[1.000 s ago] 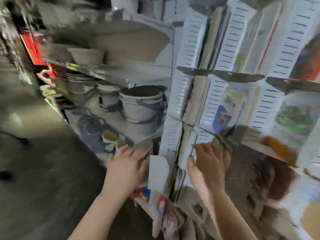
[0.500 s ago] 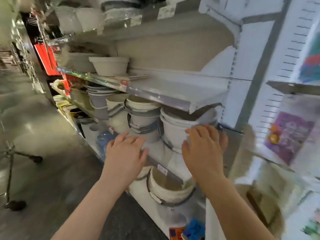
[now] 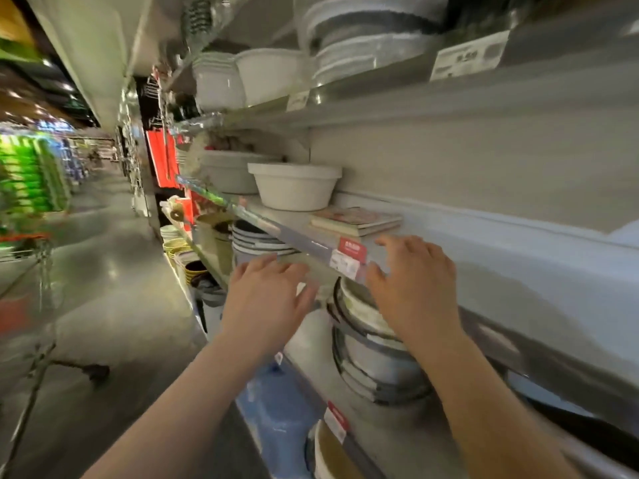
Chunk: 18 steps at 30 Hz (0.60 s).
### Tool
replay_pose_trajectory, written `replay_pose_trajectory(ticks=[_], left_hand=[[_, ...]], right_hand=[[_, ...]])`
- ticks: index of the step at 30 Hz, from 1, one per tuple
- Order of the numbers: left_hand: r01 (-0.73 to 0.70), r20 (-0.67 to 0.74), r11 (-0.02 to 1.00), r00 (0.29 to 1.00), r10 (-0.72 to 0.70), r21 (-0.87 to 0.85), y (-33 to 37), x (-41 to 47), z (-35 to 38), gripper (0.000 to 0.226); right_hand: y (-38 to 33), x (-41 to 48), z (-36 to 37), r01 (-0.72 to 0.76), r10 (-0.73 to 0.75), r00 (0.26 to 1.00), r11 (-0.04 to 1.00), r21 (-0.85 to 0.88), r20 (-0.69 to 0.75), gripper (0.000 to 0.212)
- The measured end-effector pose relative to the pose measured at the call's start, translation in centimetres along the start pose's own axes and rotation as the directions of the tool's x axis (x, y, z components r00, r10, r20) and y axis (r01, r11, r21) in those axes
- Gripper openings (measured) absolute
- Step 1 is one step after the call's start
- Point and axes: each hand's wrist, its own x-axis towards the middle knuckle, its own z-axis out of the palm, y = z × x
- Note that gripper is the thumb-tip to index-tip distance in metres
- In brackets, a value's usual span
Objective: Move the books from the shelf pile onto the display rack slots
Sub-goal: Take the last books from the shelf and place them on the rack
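A small pile of thin books (image 3: 356, 221) lies flat on a grey shop shelf (image 3: 301, 240), just right of a white basin. My right hand (image 3: 411, 288) hovers at the shelf's front edge, just below and in front of the pile, fingers spread and holding nothing. My left hand (image 3: 266, 299) is lower and further left, below the shelf edge, also spread and holding nothing. The display rack is out of view.
A white basin (image 3: 295, 184) stands beside the books, with a grey tub behind it. Stacked pails (image 3: 373, 354) fill the shelf below my hands. More bowls sit on the upper shelf (image 3: 380, 98). The aisle floor (image 3: 114, 305) runs along the left, with a stand leg on it.
My view has swung left and up, from the display rack to the bowl shelves. Both hands rose with it and now sit at the edge of the shelf with the book pile.
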Motion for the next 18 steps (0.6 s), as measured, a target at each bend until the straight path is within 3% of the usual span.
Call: replay_pose_trajectory(ticks=[4,7,12,15,18], left_hand=[[-0.036,0.090,0.999,0.995,0.039,-0.030,-6.3,7.1,5.9,0.050],[-0.069,0.148,0.990,0.985,0.088,-0.126,-10.3,13.1,10.5,0.061],[-0.119,0.282,0.973,0.944,0.173,-0.197,-13.8,24.3,17.3,0.065],[-0.110,0.356,0.926,0.902,0.246,-0.361,-13.4,29.5,20.7,0.065],[-0.050,0.452,0.888,0.847,0.281,-0.458,-12.5,33.4,24.1,0.065]], right_hand=[[-1.0,8.7,6.6,-0.191,0.175,0.972,0.977,0.096,0.159,0.046],[-1.2,14.7,9.9,-0.414,0.350,0.897,0.881,0.229,0.271,0.046],[-1.0,21.6,13.3,-0.746,0.578,0.662,0.569,0.346,0.478,0.052],[0.2,23.9,14.9,-0.829,0.632,0.559,0.422,0.367,0.537,0.037],[0.9,25.8,16.4,-0.852,0.641,0.507,0.275,0.445,0.576,0.018]])
